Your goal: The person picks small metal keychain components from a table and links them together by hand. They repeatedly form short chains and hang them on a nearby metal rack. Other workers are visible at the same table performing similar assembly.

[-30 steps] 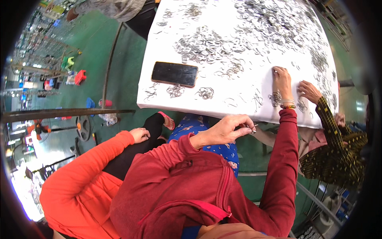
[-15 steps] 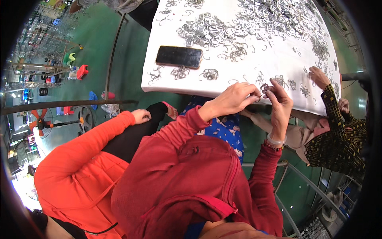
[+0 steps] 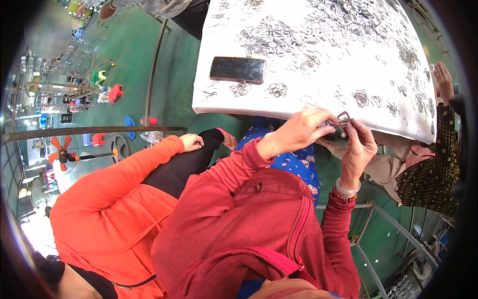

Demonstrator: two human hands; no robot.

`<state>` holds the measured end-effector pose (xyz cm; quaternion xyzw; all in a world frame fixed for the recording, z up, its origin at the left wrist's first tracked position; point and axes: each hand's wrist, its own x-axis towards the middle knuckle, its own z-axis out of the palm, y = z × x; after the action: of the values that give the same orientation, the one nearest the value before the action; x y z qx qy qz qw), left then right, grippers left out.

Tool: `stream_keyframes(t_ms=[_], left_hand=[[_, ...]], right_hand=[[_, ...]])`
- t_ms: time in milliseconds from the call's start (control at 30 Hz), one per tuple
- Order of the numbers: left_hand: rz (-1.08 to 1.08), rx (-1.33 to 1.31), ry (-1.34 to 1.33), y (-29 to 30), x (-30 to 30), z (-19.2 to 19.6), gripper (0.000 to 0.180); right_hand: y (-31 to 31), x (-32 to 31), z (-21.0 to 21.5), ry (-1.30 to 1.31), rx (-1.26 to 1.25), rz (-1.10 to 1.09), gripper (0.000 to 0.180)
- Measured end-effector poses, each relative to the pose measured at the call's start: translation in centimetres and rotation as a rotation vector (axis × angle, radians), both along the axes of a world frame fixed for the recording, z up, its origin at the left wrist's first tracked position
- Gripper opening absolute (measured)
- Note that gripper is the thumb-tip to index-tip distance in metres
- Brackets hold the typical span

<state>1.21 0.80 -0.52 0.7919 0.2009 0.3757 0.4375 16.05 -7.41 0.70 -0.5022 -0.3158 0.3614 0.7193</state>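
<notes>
My right hand pinches a small dark metal buckle between thumb and fingers, just off the near edge of the table. Close against it, my left hand has thumb and forefinger pressed together at the buckle's side; what sits between those fingertips is too small to make out. Beyond both hands, the white-covered table carries a broad heap of grey metal buckles and little clusters of thin dark wire pieces.
A black phone lies on the table's left part. At my left sits a person in an orange jacket; at the right, a person in a dark checked sleeve reaches to the table. A metal rail and an orange fan stand left.
The whole view has shifted, so the table appears further right. The buckle in my right hand now shows its open frame above the fingertips. The right-hand person's hand has moved toward the table's far-right edge.
</notes>
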Motion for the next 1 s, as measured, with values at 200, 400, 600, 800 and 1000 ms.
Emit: stream_keyframes(t_ms=[200,400,600,800,1000], left_hand=[[0.391,0.471,0.566,9.6,-5.6,-2.5,0.013],[0.317,0.829,1.087,14.7,-6.5,-5.6,0.008],[0.241,0.226,0.536,11.3,-2.9,-1.4,0.009],[-0.182,-0.188,0.057,2.3,1.0,3.1,0.01],[-0.051,-0.028,0.063,-0.4,2.6,3.0,0.009]], right_hand=[[0.0,0.1,0.2,-0.042,-0.056,-0.047,0.014],[-0.5,1.0,1.1,-0.161,-0.044,0.003,0.013],[-1.4,1.1,1.3,-0.233,-0.085,0.025,0.015],[-2.1,0.3,0.6,-0.17,-0.119,-0.028,0.014],[-2.7,0.0,0.5,-0.255,-0.101,-0.133,0.013]])
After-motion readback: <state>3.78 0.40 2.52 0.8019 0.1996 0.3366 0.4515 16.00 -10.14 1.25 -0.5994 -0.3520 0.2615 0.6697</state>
